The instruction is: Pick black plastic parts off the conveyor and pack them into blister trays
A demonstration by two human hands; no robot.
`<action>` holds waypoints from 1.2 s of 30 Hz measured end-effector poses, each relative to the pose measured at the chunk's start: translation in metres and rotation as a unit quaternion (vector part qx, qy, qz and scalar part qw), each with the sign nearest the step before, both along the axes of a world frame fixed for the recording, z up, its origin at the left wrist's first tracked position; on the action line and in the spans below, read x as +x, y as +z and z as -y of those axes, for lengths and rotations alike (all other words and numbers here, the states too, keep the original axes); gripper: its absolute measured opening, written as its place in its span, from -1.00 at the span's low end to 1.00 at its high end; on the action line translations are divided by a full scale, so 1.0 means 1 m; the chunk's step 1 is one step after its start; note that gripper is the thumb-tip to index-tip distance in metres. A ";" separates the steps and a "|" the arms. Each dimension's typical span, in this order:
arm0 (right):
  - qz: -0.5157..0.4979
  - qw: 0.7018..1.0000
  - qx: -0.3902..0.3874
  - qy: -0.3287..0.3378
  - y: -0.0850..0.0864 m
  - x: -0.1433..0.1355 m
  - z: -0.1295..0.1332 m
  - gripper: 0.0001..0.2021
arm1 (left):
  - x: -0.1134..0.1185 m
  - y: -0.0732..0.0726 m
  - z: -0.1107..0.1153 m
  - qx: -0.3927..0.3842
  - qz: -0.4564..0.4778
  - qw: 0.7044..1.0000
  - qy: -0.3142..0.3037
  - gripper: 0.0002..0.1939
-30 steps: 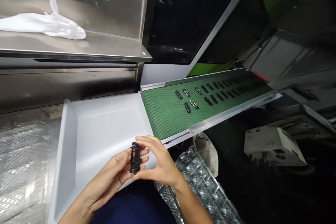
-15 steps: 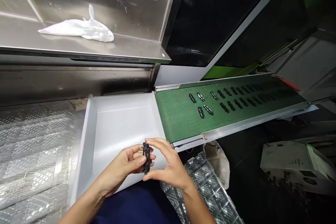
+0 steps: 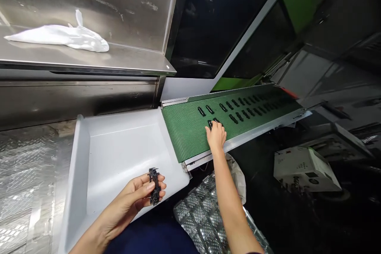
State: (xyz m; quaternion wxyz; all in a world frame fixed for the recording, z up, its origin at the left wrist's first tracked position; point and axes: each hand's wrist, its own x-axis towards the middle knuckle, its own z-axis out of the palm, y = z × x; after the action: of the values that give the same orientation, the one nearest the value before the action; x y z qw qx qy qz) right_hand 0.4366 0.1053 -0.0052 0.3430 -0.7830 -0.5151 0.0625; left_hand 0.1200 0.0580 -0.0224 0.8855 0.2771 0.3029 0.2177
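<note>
- While my left hand (image 3: pixel 127 202) was raised over the near edge of the white tray (image 3: pixel 119 158), its fingers were closed on a black part (image 3: pixel 154 186), with the thumb in front and the other fingers behind.
- That part was upright and off every surface, so I counted it as picked up but not set down; whether any work on it was complete, I could not tell.
- My right hand (image 3: pixel 217 137) reached out to the green belt (image 3: pixel 187 139), its fingers bent down beside the pair of nearest parts (image 3: pixel 210 124) in the lower row. They partly covered that pair, and I could not tell whether they had gripped either one.
- Beyond them, more black parts lay in two rough rows along the belt, running back into the dimmer end, where I could not make them out singly. By my judgement, most of the visible pieces were left to handle, with just one clearly lifted.
- To the left of the white tray I saw clear ribbed packaging (image 3: pixel 26 190), and more clear packaging (image 3: pixel 202 214) lay below the belt, near my right forearm.
- A white cloth-like item (image 3: pixel 59 35) rested on the metal shelf (image 3: pixel 133 57).
</note>
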 end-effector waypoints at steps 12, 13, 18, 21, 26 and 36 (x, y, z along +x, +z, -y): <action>-0.103 0.844 -0.135 0.508 0.041 -0.136 0.059 -0.79 | -0.068 -0.003 0.019 -0.025 0.020 0.996 0.083 -0.77; -0.117 0.810 -0.156 0.554 0.047 -0.156 0.067 -0.76 | -0.075 -0.002 0.021 -0.012 0.018 0.998 0.067 -0.77; -0.142 0.815 -0.187 0.530 0.049 -0.213 0.076 -0.83 | -0.104 0.000 0.032 0.033 -0.018 0.999 0.023 -0.71; -0.175 0.861 -0.163 0.448 0.036 -0.228 0.076 -0.85 | -0.112 0.001 0.039 0.023 -0.011 0.999 0.040 -0.69; -0.164 0.851 -0.097 0.490 0.018 -0.238 0.085 -0.53 | -0.114 0.003 0.047 -0.001 0.014 0.992 0.123 -0.77; -0.091 0.853 -0.041 0.512 0.018 -0.215 0.088 -0.12 | -0.097 0.007 0.038 -0.028 0.010 0.992 0.123 -0.67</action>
State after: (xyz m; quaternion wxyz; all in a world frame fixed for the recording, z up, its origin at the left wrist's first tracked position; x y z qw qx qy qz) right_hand 0.2213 0.0172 0.0126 0.2748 -0.4130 -0.8067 0.3211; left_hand 0.0229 0.0197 -0.0153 0.8623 0.2111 0.3315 0.3193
